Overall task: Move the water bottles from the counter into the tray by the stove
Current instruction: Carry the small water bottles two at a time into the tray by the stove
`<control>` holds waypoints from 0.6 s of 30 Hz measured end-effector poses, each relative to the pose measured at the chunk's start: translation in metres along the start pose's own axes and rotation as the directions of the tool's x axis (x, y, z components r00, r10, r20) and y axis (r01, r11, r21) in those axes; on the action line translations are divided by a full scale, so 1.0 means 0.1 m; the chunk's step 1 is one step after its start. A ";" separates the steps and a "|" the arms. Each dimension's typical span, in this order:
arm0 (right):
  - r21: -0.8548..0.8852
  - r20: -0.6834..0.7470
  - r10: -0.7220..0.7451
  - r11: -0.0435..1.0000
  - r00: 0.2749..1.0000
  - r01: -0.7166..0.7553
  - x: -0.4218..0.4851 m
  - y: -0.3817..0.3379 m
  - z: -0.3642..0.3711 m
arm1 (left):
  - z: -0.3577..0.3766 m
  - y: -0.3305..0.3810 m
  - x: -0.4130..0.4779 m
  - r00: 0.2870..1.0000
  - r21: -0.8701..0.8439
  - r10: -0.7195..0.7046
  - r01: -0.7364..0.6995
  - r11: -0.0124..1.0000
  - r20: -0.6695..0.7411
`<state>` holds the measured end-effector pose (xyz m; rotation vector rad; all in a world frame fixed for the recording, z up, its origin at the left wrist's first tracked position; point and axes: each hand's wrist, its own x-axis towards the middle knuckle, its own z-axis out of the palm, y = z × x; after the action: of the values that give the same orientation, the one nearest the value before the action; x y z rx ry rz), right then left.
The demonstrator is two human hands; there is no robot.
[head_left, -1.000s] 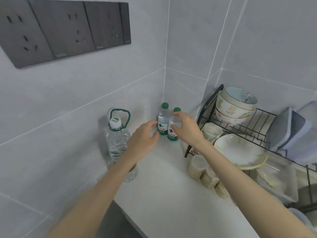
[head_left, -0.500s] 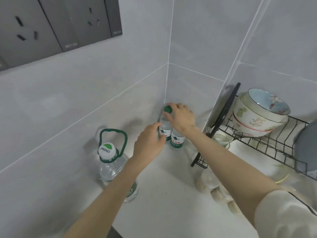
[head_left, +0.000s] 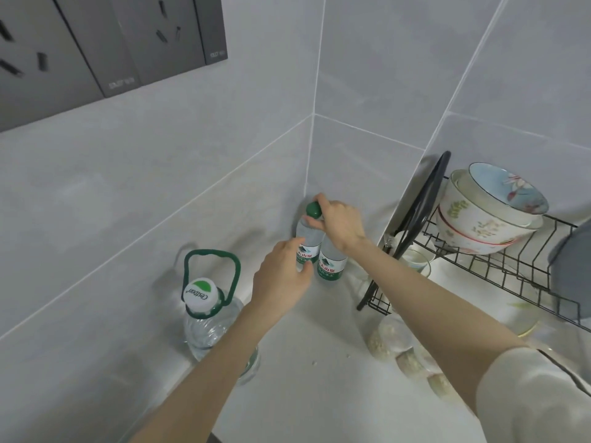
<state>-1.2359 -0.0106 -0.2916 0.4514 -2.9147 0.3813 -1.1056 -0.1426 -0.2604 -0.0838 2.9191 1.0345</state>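
Two small water bottles with green labels stand together in the counter's corner. The back bottle [head_left: 307, 238] shows its green cap; the front bottle [head_left: 332, 263] has its top hidden under my right hand [head_left: 340, 226]. That hand lies over both tops, with thumb and forefinger pinched around the back bottle's cap. My left hand [head_left: 279, 284] wraps thumb and fingers around the back bottle's label. A large water jug [head_left: 209, 327] with a white cap and green handle stands to the left, by my left forearm. No tray or stove is in view.
A black wire dish rack [head_left: 479, 266] with stacked bowls [head_left: 486, 215] stands at the right, close to the bottles. Glass jars of grain [head_left: 388, 342] sit on the counter under my right forearm. Tiled walls close the corner; sockets [head_left: 105, 43] hang at upper left.
My view has moved closer to the corner. My right hand has gone from the front bottle's side up onto the caps. My left hand has closed around the back bottle.
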 end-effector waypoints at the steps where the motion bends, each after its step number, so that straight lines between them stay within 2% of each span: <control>1: 0.023 -0.009 0.000 1.000 1.000 0.000 -0.06 0.00 -0.01 | 0.00 0.00 -0.01 1.000 0.010 -0.001 0.001 1.000 0.004; 4: 0.063 -0.030 0.015 0.998 0.999 -0.014 -0.26 -0.01 -0.03 | 0.00 0.00 -0.09 1.000 0.041 -0.003 0.002 0.999 0.026; 7: 0.055 -0.036 -0.014 0.998 0.999 0.016 -0.45 -0.04 -0.07 | 0.05 -0.02 -0.20 0.998 -0.005 0.017 -0.017 1.000 0.054; 10: 0.050 -0.007 -0.052 0.997 0.999 0.052 -0.68 -0.09 -0.12 | 0.11 -0.06 -0.33 0.993 -0.054 0.019 -0.013 0.998 0.119; 18: 0.020 0.035 -0.059 0.998 0.998 0.058 -1.34 -0.21 -0.30 | 0.25 -0.27 -0.62 0.970 -0.057 0.023 -0.010 0.998 0.241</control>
<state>-1.0997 0.0149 -0.2853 0.5506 -2.9269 0.3974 -1.0413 -0.1456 -0.2933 0.0613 2.6772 1.0463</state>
